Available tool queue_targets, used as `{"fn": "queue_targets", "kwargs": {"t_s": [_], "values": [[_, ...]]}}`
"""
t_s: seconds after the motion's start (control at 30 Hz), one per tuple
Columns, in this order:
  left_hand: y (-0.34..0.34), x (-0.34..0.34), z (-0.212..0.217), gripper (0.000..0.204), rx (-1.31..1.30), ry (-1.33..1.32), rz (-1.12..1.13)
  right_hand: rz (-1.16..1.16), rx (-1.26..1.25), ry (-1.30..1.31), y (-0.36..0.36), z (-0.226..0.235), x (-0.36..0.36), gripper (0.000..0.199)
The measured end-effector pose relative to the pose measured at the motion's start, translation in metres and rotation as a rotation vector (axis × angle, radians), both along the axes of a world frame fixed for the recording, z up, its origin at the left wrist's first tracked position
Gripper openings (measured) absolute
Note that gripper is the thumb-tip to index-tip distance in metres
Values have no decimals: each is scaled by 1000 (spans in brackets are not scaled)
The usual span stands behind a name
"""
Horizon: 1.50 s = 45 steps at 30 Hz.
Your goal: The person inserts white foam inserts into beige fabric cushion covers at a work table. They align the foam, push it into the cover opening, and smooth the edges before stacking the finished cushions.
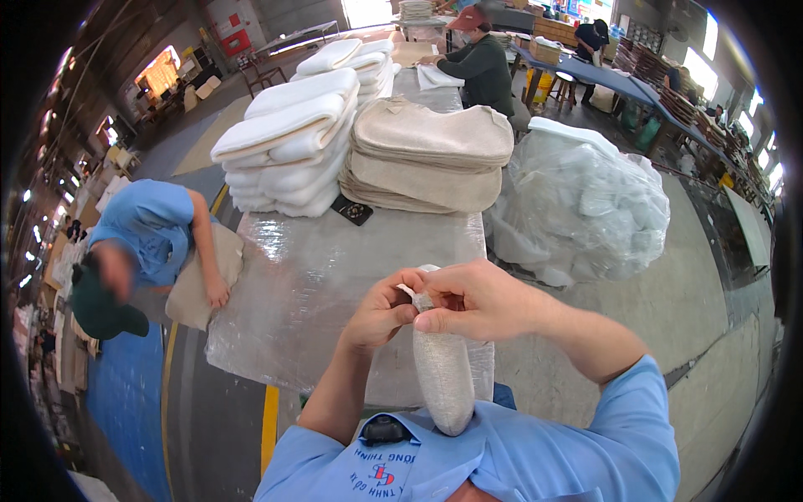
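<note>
A beige fabric cushion stands edge-on between my chest and the table, its lower end against my shirt. At its upper end my left hand pinches the fabric edge. My right hand closes on the same end from the other side, thumb pressed on the cloth. Both hands meet there, and my fingers hide part of that edge. Under them lies the table, covered in clear plastic film.
Beyond my hands are a pile of beige fabric pieces, stacked white pads and a small black object. A plastic bag of white padding stands right. At left a co-worker holds a beige piece; another works behind.
</note>
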<state>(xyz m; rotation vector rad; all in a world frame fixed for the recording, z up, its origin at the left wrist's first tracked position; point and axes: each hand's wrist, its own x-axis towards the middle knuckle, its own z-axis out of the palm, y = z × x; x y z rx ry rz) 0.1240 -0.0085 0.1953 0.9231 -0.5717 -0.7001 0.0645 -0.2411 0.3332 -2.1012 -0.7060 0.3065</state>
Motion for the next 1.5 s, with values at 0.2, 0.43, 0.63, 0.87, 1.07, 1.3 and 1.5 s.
{"fn": "queue_targets", "kwargs": {"t_s": [0.2,0.43,0.63,0.87,1.07,1.3,1.5], "values": [[-8,-2,7,45,10,-162,53,69,-32,339,5,4,16,49],[-23,-37,15,22,36,-77,310,-135,211,-259,19,-43,-9,33],[-37,-56,24,26,196,-164,621,-433,362,-219,36,-61,-30,25],[-25,-61,30,23,223,-86,632,-512,411,-133,53,-67,-36,25],[-8,-103,79,41,55,-12,803,-516,421,-226,78,-80,-17,28],[111,-169,36,70,543,200,819,-454,676,-42,78,-136,-27,19],[161,-250,-34,76,571,510,809,-965,920,605,9,-348,20,36]]}}
